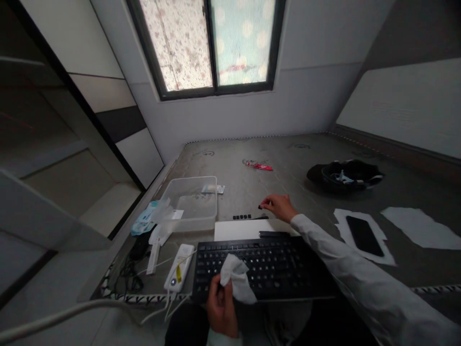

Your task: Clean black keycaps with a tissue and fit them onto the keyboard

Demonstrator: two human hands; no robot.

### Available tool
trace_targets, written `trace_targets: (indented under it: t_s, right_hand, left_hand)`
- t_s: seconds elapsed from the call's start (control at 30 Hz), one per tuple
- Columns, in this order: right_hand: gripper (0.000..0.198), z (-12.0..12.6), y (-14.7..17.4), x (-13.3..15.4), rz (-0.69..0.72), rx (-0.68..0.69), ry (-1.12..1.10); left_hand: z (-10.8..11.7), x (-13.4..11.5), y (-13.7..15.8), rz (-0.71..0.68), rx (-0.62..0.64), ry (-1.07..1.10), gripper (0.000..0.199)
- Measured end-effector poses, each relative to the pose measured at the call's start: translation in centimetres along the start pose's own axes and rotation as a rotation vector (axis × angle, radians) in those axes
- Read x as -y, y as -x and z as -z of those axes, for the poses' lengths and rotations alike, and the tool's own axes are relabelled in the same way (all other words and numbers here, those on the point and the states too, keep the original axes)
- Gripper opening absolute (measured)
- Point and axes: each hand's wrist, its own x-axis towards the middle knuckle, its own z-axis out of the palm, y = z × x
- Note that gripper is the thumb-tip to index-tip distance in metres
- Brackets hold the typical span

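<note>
My left hand [222, 305] pinches a crumpled white wipe [237, 278] over the front of a black keyboard [281, 269]. The keyboard lies at the near edge of the grey mat, partly over my lap. Beyond it, my right hand [279, 205] reaches out and holds a small black keycap [260, 207] between thumb and fingertips. Several loose black keycaps [242, 217] stand in a row to the left of that hand. A white sheet [234, 230] lies behind the keyboard, with a slim black bar [274, 234] on it.
At left are a clear plastic bin [196, 223], a white power strip [179, 269] with cables, and a blue wipes packet [144, 218]. A red item [260, 166] lies farther back. On the right are a black cap [345, 177], a dark phone [364, 235] on white cloth, and another white cloth [419, 227].
</note>
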Motion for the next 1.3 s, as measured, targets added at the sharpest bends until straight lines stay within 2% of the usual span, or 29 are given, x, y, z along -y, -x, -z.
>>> trace_targets:
  t_s: [0.1, 0.2, 0.3, 0.37, 0.43, 0.53, 0.63, 0.77, 0.93, 1.13, 1.3]
  right_hand:
    - [0.022, 2.7, 5.6, 3.6, 0.059, -0.085, -0.179]
    - [0.024, 3.3, 12.1, 6.8, 0.049, -0.128, -0.417]
    - [0.022, 1.6, 18.2, 9.1, -0.058, -0.185, -0.569]
    - [0.024, -0.2, 21.5, 10.1, -0.162, -0.173, -0.647]
    - [0.023, -1.9, 23.6, 10.8, -0.197, -0.119, -0.697]
    - [0.021, -3.1, 25.0, 11.7, -0.138, -0.037, -0.699]
    - [0.022, -3.1, 25.2, 12.1, -0.096, -0.034, -0.609]
    - [0.019, -3.2, 25.7, 11.8, -0.088, -0.059, -0.452]
    - [0.020, -3.6, 26.6, 11.2, -0.082, -0.031, -0.429]
    - [0.029, -2.4, 27.0, 11.3, 0.144, 0.116, -0.448]
    - [0.034, -2.2, 27.0, 10.5, 0.002, -0.032, -0.453]
  left_hand:
    - [0.3, -0.5, 0.0, 0.010, 0.051, 0.043, 0.053]
    - [0.8, -0.7, 0.3, 0.048, 0.134, 0.063, 0.056]
    - [1.3, -0.5, 1.1, 0.044, 0.216, 0.052, 0.060]
    - [1.6, -0.1, 1.9, 0.044, 0.295, 0.026, 0.064]
    - [1.9, 0.3, 2.8, 0.057, 0.398, -0.010, 0.068]
    - [2.2, 0.8, 4.0, 0.052, 0.569, -0.079, 0.066]
    - [2.3, 0.7, 4.8, 0.004, 0.666, -0.142, 0.060]
    - [2.5, 0.0, 5.1, -0.024, 0.641, -0.179, 0.052]
    - [2.6, 0.2, 5.0, -0.035, 0.636, -0.147, 0.044]
    - [2.4, 1.6, 4.2, 0.007, 0.604, -0.069, 0.039]
    - [2.8, 1.7, 3.4, 0.006, 0.515, -0.032, 0.040]
